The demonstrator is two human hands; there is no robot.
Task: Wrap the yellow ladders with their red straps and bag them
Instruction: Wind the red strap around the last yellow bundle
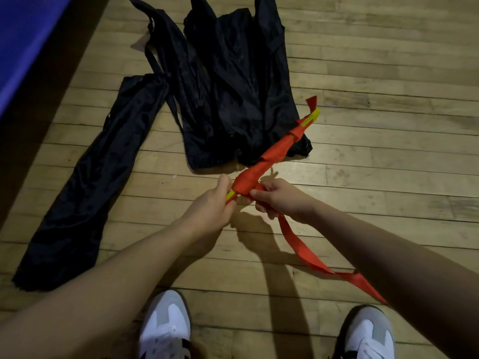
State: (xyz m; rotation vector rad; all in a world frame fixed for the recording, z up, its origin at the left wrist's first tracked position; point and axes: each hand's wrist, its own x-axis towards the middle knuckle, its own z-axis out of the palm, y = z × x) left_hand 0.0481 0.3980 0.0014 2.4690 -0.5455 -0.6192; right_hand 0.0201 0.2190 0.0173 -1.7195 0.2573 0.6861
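A bundle of yellow ladder rungs [312, 117] is held slanted above the floor, most of its length wound in a red strap [274, 151]. My left hand [212, 206] grips the near yellow end of the bundle. My right hand [278, 199] pinches the red strap right beside that end. The loose tail of the strap [324, 268] hangs from my right hand and trails down to the right. A short red end sticks up at the far tip. Several black bags [233, 86] lie flat on the floor behind the bundle.
One long narrow black bag [90, 190] stretches diagonally at the left. A blue mat [23, 35] borders the wooden floor [388, 125] at the upper left. My two grey and white shoes [166, 327] stand at the bottom edge.
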